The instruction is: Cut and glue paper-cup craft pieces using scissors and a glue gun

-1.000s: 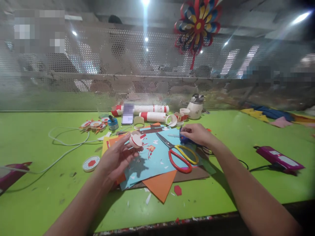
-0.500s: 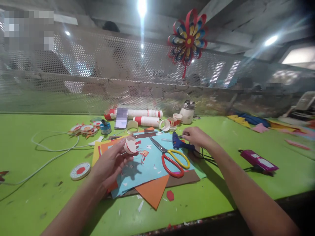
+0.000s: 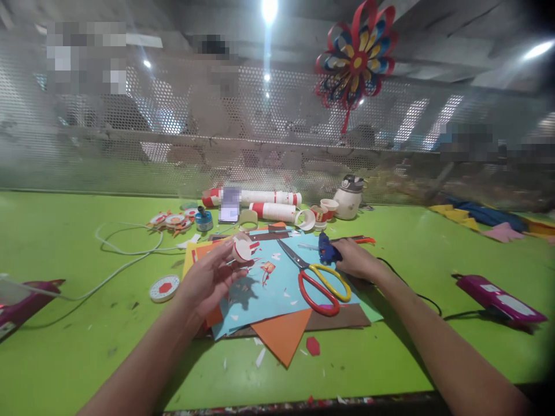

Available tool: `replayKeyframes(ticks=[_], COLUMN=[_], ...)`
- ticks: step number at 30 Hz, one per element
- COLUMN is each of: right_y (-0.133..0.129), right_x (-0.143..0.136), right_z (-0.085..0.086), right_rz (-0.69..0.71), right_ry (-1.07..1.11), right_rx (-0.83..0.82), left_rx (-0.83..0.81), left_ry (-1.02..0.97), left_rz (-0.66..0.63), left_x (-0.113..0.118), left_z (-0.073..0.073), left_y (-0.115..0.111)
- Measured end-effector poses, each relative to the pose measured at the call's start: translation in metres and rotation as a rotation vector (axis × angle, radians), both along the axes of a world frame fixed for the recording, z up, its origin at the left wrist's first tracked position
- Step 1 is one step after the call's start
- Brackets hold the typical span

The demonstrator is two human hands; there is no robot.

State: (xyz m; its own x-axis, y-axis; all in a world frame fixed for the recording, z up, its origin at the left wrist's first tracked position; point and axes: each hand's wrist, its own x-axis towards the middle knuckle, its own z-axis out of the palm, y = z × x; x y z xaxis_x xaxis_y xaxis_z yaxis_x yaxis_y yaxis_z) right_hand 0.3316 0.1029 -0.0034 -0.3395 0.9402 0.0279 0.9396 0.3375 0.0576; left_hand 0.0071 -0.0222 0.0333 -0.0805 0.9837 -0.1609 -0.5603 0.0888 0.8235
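My left hand [image 3: 212, 280] is closed on a cut white paper cup [image 3: 243, 248] with red strips, held above the blue paper [image 3: 260, 303]. My right hand [image 3: 359, 260] is wrapped round the handle of a blue glue gun [image 3: 326, 249], whose nozzle points left over the paper. Between the hands lie large scissors [image 3: 307, 266] with one red and one yellow handle loop. A small orange-red paper figure [image 3: 267, 268] and white scraps rest on the blue sheet. An orange sheet [image 3: 284, 338] and brown sheets stick out below it.
White and red paper cups [image 3: 273, 212], a phone [image 3: 229, 208], a blue bottle [image 3: 203, 219] and a white flask [image 3: 348, 199] stand at the back. Purple power strips [image 3: 498, 297] lie at both sides. A round white disc [image 3: 165, 288] sits left; a paper flower [image 3: 358, 60] hangs above.
My right hand has closed round the glue gun's handle, where before its fingers were at the gun's rear. The left hand still holds the paper cup. The view has turned left.
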Motion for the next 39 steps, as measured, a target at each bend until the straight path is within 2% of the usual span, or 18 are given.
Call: replayKeyframes(ticks=[4, 7, 10, 15, 18, 22, 26, 33, 35, 39], right_y=[0.005, 0.005, 0.003, -0.003, -0.006, -0.01, -0.032, -0.096, -0.104, -0.105], right_x=[0.0, 0.002, 0.008, 0.016, 0.012, 0.001, -0.016, -0.059, -0.066, -0.069], right_z=[-0.008, -0.008, 0.0, 0.018, 0.022, 0.022, 0.036, 0.068, 0.072, 0.072], right_rz=[-0.008, 0.006, 0.006, -0.104, -0.14, -0.11, 0.001, 0.4, 0.487, 0.539], right_ry=[0.011, 0.043, 0.111, 0.305, 0.443, 0.594, 0.768, 0.959, 0.944, 0.837], right_rx=[-0.005, -0.008, 0.009, 0.122, 0.155, 0.131, 0.021, -0.341, -0.37, -0.328], left_rx=[0.009, -0.006, -0.007, -0.014, -0.026, -0.038, -0.028, 0.024, 0.032, 0.025], left_ry=[0.002, -0.006, -0.029, -0.051, -0.048, -0.034, -0.033, -0.037, -0.042, -0.042], left_rz=[-0.012, -0.023, -0.035, -0.064, -0.083, -0.097, -0.121, -0.244, -0.256, -0.266], left_x=[0.0, 0.002, 0.004, 0.006, 0.008, 0.009, 0.01, 0.015, 0.015, 0.014], left_z=[-0.003, -0.007, -0.011, -0.013, -0.013, -0.013, -0.012, -0.013, -0.015, -0.015], left_y=[0.003, 0.005, 0.006, 0.004, 0.003, 0.005, 0.002, -0.002, -0.001, 0.0])
